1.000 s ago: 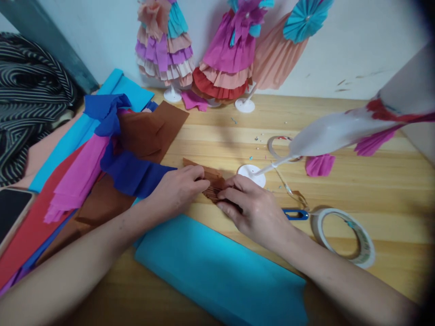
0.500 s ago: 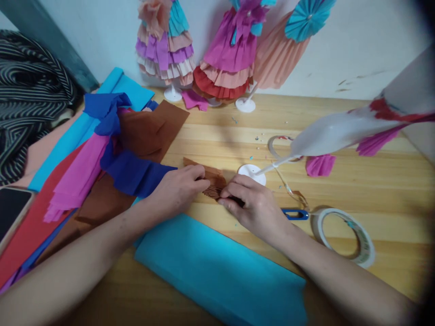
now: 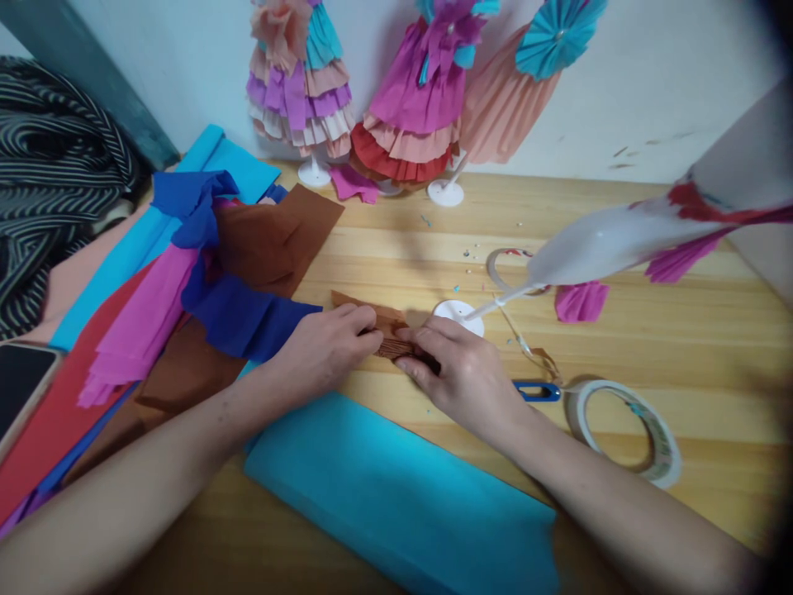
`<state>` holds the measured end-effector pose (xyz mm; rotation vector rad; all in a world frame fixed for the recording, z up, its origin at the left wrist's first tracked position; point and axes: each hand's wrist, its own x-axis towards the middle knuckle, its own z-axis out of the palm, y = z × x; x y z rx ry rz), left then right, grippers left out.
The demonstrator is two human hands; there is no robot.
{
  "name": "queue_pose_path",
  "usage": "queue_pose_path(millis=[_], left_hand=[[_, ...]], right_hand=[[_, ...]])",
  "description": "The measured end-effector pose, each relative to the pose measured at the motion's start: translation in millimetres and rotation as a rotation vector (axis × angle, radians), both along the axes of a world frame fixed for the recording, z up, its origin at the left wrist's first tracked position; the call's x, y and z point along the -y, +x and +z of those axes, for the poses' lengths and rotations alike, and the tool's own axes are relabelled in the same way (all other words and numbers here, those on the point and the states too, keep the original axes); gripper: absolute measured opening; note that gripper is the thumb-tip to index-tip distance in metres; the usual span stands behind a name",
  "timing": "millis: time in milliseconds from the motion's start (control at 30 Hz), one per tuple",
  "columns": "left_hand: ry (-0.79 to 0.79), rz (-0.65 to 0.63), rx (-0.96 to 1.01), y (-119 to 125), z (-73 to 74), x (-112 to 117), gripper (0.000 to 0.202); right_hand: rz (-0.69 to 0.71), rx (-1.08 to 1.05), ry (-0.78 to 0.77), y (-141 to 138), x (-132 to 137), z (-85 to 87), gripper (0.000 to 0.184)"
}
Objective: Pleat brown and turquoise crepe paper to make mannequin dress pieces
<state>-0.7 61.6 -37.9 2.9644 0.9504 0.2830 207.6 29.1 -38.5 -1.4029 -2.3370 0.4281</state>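
A small strip of brown crepe paper (image 3: 391, 349) lies low over the table between my two hands, its near part gathered into narrow pleats. My left hand (image 3: 338, 343) is closed on the strip's left side, fingers curled down. On its right end, my right hand (image 3: 455, 355) pinches the pleats between thumb and fingers. A flat end of the strip spreads out behind my fingers; part of the paper is hidden under both hands. Just in front of the hands lies a folded sheet of turquoise paper (image 3: 402, 487).
Coloured crepe sheets (image 3: 142, 306) and a phone (image 3: 25, 388) are on the left. Paper-dressed forms (image 3: 415, 107) stand along the wall. To the right are a bare white form (image 3: 582, 244), a tape roll (image 3: 666, 446), a blue-handled tool (image 3: 538, 391) and a pink scrap (image 3: 581, 302).
My right fingers have shifted slightly on the brown strip, and its pleats look more tightly pressed together. My left hand stays nearly in place.
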Motion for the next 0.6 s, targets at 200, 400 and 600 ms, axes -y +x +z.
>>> queue_pose_path(millis=[200,400,600], left_hand=[[0.005,-0.008,0.015,0.0,0.7,0.1,0.028],[0.018,0.083,0.115,-1.6,-2.0,-1.1,0.025],[-0.018,0.149,0.128,-1.1,-0.3,-2.8,0.022]], right_hand=[[-0.026,0.063,0.023,-2.7,-0.4,2.0,0.020],[0.004,0.064,0.088,-2.9,1.4,1.3,0.011],[-0.024,0.017,0.112,-5.2,1.9,1.2,0.008]])
